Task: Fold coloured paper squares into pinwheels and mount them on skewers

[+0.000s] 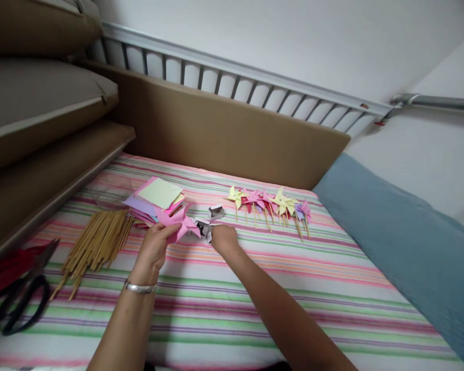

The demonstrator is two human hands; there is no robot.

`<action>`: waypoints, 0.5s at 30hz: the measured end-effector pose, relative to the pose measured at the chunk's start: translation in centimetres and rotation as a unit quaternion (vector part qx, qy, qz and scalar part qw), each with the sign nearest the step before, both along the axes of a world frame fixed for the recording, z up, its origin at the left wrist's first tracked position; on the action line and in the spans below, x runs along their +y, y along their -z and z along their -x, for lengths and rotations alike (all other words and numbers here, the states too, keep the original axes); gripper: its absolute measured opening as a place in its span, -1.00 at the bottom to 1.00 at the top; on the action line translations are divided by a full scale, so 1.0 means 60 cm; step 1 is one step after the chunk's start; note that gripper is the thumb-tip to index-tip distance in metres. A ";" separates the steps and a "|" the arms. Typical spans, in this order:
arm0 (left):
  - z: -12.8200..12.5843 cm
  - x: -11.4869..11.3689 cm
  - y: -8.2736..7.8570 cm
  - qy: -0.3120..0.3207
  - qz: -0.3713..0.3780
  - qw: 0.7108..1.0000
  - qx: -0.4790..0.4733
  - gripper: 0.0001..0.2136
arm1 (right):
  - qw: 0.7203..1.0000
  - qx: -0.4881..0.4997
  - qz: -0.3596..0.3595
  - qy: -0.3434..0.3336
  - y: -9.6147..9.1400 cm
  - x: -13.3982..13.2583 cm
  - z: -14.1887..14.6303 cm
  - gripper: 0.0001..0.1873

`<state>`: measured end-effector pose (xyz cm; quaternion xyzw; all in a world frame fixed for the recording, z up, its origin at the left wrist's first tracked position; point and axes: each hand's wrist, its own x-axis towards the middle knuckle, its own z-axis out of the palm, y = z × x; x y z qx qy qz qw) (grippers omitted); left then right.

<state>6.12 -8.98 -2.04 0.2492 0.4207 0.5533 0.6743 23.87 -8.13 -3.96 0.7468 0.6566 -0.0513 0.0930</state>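
Note:
A pink paper pinwheel head (179,224) with folded blades is pinched in my left hand (157,245), between thumb and fingers. Close to its right edge is a small open cardboard box (203,229) with dark contents too small to make out. My right hand (224,239) is closed at the box's right side, its fingertips hidden, so I cannot tell what they grip. Just behind lies another small box part (216,212), grey inside. Under and behind the pinwheel head is a stack of coloured paper squares (160,192), pale yellow on top.
Finished pinwheels on sticks (270,203) lie in a row at the right. Left are a bundle of thin wooden sticks (96,239) and black-handled scissors (27,288) beside red material (7,268). A brown board (224,134) stands behind the striped cloth (232,299).

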 end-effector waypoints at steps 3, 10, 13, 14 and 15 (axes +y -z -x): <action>-0.006 -0.001 0.003 0.012 0.003 1.000 0.003 -0.74 | 1.000 0.016 -0.002 0.000 -0.005 -0.009 -0.008 -0.77; -0.009 -0.002 0.009 0.011 0.003 1.000 -0.004 -0.74 | 0.996 0.084 -0.032 0.009 -0.008 -0.026 -0.026 -0.80; -0.008 0.000 0.014 0.008 0.009 1.000 -0.001 -0.74 | 0.991 0.123 -0.053 0.022 -0.004 -0.025 -0.032 -0.82; -0.008 0.001 0.016 0.009 0.010 1.000 0.002 -0.73 | 0.988 0.137 -0.060 0.028 -0.004 -0.025 -0.035 -0.83; -0.008 0.002 0.017 0.010 0.011 1.000 0.005 -0.73 | 0.986 0.152 -0.068 0.034 -0.005 -0.026 -0.038 -0.84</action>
